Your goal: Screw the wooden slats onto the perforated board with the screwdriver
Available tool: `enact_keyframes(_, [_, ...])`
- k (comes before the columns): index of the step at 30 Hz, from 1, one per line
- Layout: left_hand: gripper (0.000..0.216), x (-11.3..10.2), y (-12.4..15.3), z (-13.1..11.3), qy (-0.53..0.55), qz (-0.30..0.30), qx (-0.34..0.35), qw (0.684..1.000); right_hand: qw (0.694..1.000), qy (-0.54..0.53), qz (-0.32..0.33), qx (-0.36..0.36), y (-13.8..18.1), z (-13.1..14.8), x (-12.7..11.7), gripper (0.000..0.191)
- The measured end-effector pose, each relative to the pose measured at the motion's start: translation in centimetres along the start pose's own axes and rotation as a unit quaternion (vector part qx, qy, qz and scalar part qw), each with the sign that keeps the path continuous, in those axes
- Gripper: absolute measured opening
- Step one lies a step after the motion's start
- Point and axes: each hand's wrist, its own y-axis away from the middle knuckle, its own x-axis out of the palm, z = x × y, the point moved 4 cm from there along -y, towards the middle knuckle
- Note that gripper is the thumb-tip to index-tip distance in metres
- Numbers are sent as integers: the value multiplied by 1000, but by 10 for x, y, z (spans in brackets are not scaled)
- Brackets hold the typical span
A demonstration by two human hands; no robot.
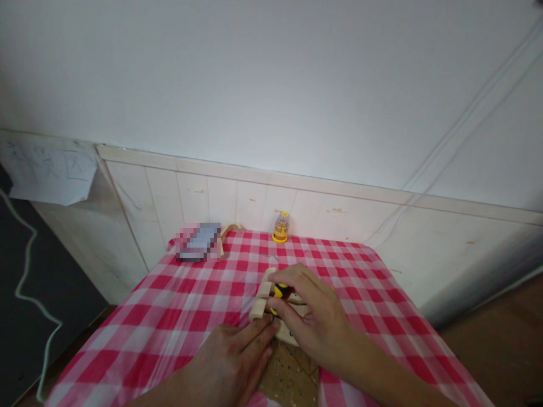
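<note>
My right hand (307,314) is closed round a small yellow and black screwdriver (280,291), its tip pointing down at a pale wooden piece (261,299) on the table. My left hand (231,362) lies flat with its fingers stretched out, fingertips touching the near end of the wooden piece. A brown perforated board (288,379) shows under the wood, between my two hands. All of this rests on a red and white checked tablecloth (178,311).
A yellow bit holder with a clear cap (280,227) stands at the table's far edge by the white panelled wall. A blurred grey box (198,242) and a curved wooden part (229,230) lie at the far left. A white cable (29,282) hangs at left.
</note>
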Motion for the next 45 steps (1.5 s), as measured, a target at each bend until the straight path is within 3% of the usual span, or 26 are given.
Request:
enact_keyframes(7, [25, 1, -3, 1, 13, 5, -2, 1000, 999, 8, -10, -49, 0, 12, -4, 43])
enact_keyframes(16, [27, 1, -1, 2, 23, 11, -10, 1000, 998, 7, -23, -58, 2, 12, -5, 45])
enact_keyframes(45, [29, 3, 0, 0, -3, 3, -2, 1000, 1000, 13, -17, -8, 5, 0, 0, 38])
